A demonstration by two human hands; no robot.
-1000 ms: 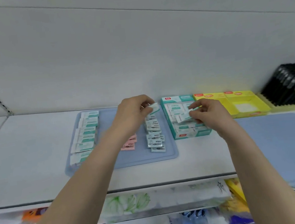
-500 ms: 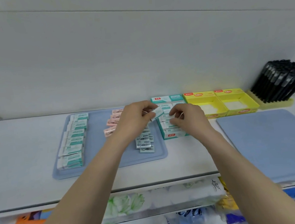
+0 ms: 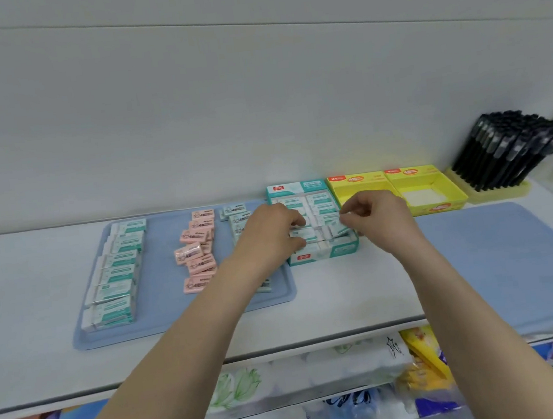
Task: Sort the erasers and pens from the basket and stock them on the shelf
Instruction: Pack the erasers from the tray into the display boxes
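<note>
Left hand [image 3: 270, 230] now down at eraser box [image 3: 321, 254]

Teal-wrapped erasers [image 3: 319, 204] fill the teal box [image 3: 325, 254]; black pens [image 3: 506, 152] lean far right.

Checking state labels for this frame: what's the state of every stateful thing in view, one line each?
teal eraser box: open, almost full
left yellow box: open, contents partly hidden by hand
right yellow box: open, empty
black pens: standing tilted in yellow holder
left hand: fingers curled in teal eraser box, hold unclear
right hand: pinches a tilted eraser
</note>
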